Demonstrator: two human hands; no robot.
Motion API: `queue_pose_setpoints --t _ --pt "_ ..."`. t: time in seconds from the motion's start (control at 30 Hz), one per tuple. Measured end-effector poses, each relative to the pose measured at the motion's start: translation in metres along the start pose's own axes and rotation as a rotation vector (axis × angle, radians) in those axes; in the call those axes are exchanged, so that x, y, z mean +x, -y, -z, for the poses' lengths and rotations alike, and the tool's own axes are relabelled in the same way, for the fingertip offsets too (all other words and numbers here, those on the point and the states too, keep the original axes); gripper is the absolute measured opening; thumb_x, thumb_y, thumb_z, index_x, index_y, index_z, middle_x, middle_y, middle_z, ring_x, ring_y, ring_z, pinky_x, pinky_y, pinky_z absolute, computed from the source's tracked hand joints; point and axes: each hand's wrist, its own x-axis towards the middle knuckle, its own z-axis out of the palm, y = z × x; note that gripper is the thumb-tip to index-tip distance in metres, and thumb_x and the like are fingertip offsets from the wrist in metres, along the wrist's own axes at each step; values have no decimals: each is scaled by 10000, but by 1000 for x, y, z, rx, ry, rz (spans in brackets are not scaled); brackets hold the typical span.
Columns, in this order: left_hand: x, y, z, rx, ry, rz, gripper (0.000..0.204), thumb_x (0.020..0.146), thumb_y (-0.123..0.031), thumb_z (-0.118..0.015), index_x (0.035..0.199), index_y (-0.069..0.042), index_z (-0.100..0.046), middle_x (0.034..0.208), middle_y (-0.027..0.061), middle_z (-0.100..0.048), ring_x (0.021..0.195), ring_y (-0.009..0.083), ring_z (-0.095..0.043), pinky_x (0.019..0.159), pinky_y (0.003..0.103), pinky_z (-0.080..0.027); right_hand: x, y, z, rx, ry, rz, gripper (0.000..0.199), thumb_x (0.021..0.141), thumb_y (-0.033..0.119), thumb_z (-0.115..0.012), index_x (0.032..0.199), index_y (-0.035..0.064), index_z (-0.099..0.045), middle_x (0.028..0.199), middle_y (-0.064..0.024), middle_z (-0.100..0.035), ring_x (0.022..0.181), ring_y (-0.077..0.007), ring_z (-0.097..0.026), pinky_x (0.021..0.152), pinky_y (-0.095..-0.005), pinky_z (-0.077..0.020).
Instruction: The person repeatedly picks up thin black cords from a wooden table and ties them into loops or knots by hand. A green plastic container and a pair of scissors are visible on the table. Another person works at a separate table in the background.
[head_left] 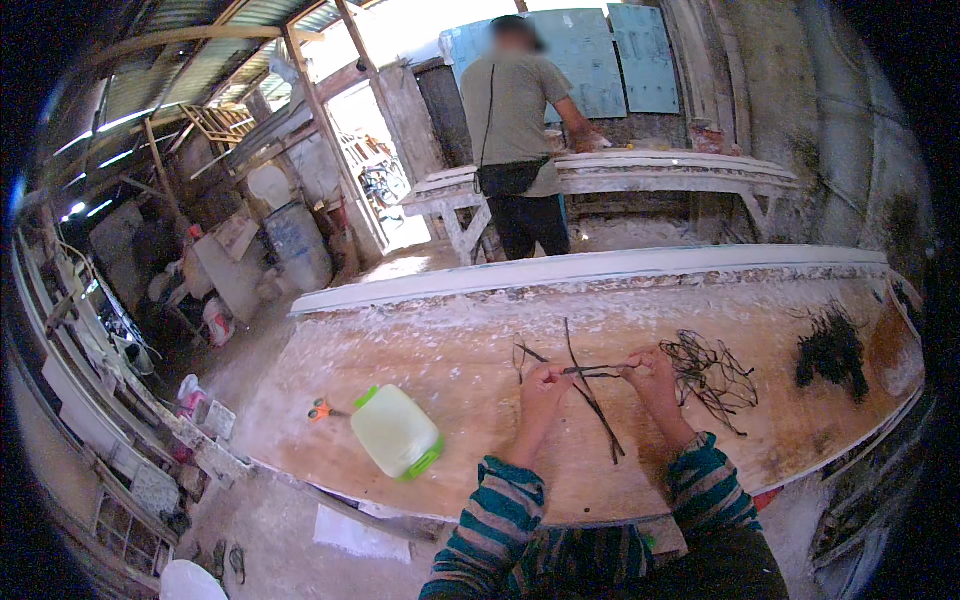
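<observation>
Centrally, 2 bare hands work over a long, dusty wooden workbench (pixel 420 340), forearms in teal striped sleeves rising from the near edge.

- Left hand (pixel 545 383): fingers pinched narrow around the left end of a thin bundle of dark fibre strands (pixel 590 371).
- Right hand (pixel 652 372): likewise closed on the right end of the same bundle, which spans level between the 2 hands, just above the board.
- Loose strand ends (pixel 598 415): several run from the bundle toward the near edge and some toward the far side, crossing on the wood.
- Tangled pile of dark strands (pixel 712 370): lying on the bench immediately right of the right hand.
- Denser black clump (pixel 830 352): farther right, near the bench's right end, well apart from the hands.
- Translucent plastic jug with green cap and green base (pixel 396 432): lying on its side, left of the left hand, toward the near edge.
- Orange-handled scissors (pixel 320 409): flat on the bench, just left of the jug.
- Second person (pixel 515 120): standing at the far side, back turned, at a white trestle table (pixel 660 172).
- Blue barrel (pixel 298 243): on the floor at the far left.
- Shelving and clutter (pixel 110 330): along the left wall.
</observation>
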Motion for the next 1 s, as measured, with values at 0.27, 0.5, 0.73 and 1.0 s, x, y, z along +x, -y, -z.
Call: queue_pose_setpoints --t 0.27,0.5,0.73,1.0 --pt "3 -7 11 -152 -128 122 174 738 -94 -588 896 -57 -648 704 -11 -571 624 69 -487 548 206 -378 -11 38 2 604 642 -242 147 809 132 -581 864 9 -638 1022 -96 -577 947 -191 -535 839 -306 -400" --pt "-2 -21 8 -185 -109 146 186 740 -89 -589 915 -53 -640 768 10 -601 643 74 -497 560 207 -384 -16 37 -1 803 785 -151 171 828 138 -555 909 11 -636 1065 -116 -562 993 -187 -522 882 -312 -382" --pt "-3 -11 5 -248 34 174 146 754 -73 -603 891 -28 -628 765 9 -598 663 84 -508 588 209 -392 -15 39 6 697 739 -280 107 762 82 -632 850 24 -613 894 -54 -589 834 -136 -545 768 -269 -421" --pt "-4 -8 -3 -140 218 58 145 771 -145 -648 857 -30 -629 726 -13 -571 674 80 -495 607 207 -379 -5 23 5 748 593 -302 141 734 8 -630 695 73 -512 812 -17 -574 732 -98 -539 683 -238 -433"
